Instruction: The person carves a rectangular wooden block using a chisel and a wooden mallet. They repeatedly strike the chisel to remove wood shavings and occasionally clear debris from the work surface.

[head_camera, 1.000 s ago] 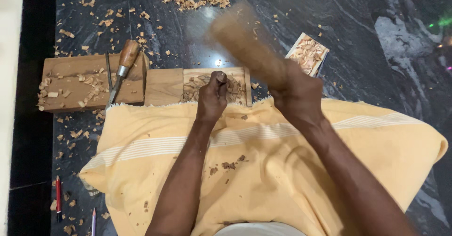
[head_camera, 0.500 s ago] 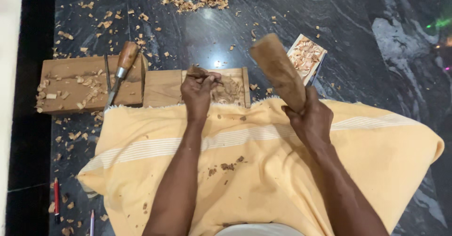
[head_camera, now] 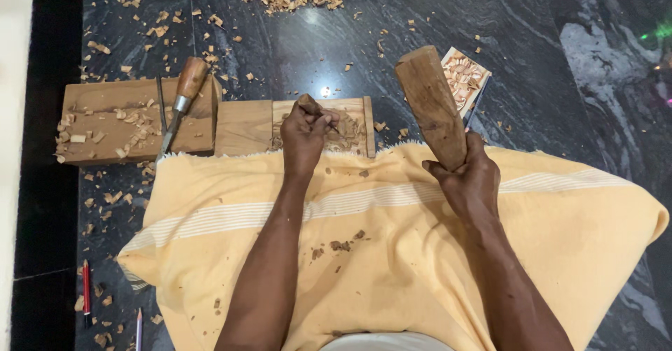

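Mid-carving, judging by the pose: left hand point(head_camera: 306, 135) clamped round a small chisel point(head_camera: 313, 106) set on the carved wooden panel point(head_camera: 353, 130) at the cloth's edge; right hand point(head_camera: 467, 181) gripping a wooden mallet point(head_camera: 430, 106) raised, well apart; next likely calls for a square strike on the chisel head

Two hands point(head_camera: 304, 137), two chisels point(head_camera: 180, 99), one mallet point(head_camera: 430, 106), two pencils point(head_camera: 86, 291), three wooden blocks point(head_camera: 105, 123).

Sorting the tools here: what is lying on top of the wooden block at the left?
On the wooden block lie a wooden-handled chisel, its tip overhanging, and loose wood chips. Anything beneath the block is hidden.
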